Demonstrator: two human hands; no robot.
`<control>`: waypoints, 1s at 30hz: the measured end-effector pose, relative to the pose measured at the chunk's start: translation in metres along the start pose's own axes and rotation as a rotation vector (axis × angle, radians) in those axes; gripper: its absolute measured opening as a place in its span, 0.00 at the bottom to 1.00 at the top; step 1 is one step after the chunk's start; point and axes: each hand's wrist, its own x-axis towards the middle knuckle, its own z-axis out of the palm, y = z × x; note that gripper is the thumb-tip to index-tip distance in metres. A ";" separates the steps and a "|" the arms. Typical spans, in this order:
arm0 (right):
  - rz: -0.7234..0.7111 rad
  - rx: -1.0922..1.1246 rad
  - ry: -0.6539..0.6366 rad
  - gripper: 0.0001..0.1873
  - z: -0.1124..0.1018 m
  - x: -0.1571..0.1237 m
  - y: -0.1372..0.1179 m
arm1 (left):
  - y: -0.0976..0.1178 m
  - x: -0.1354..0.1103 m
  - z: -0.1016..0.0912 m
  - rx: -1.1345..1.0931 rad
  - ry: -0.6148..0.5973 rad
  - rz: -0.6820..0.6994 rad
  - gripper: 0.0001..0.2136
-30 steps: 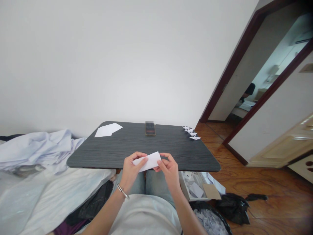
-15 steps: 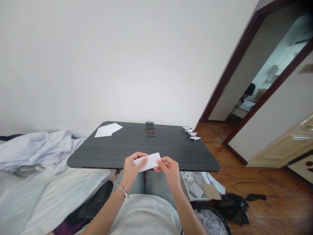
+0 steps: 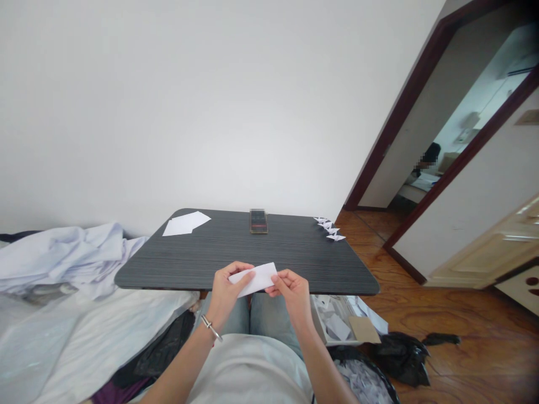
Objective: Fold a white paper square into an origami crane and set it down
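Observation:
Between my two hands is a folded piece of white paper (image 3: 260, 276), held slightly tilted above the near edge of the dark table (image 3: 227, 252). My left hand (image 3: 229, 286) pinches its left end, thumb on top and fingers behind. The right end is gripped by my right hand (image 3: 290, 287), with the thumb on the lower right corner. Flat white sheets (image 3: 185, 223) lie at the table's far left. Several small folded paper cranes (image 3: 336, 237) stand in a row along the far right edge.
A phone-like dark device (image 3: 258, 221) lies near the table's back edge, by the wall. Below right are a box of paper pieces (image 3: 337, 325), a black bag (image 3: 402, 356) and a bin of white scraps (image 3: 364, 381). White cloth (image 3: 63, 258) is heaped at left. Someone sits beyond the doorway.

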 end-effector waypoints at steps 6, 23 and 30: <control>0.017 -0.024 -0.041 0.13 0.000 -0.001 -0.004 | -0.002 0.000 0.001 -0.051 0.054 -0.020 0.11; -0.014 -0.062 -0.021 0.14 0.000 -0.006 -0.010 | -0.005 0.001 0.000 -0.123 0.082 -0.072 0.12; -0.012 -0.079 -0.080 0.13 -0.001 -0.003 -0.008 | -0.003 0.002 -0.001 -0.075 0.032 -0.061 0.11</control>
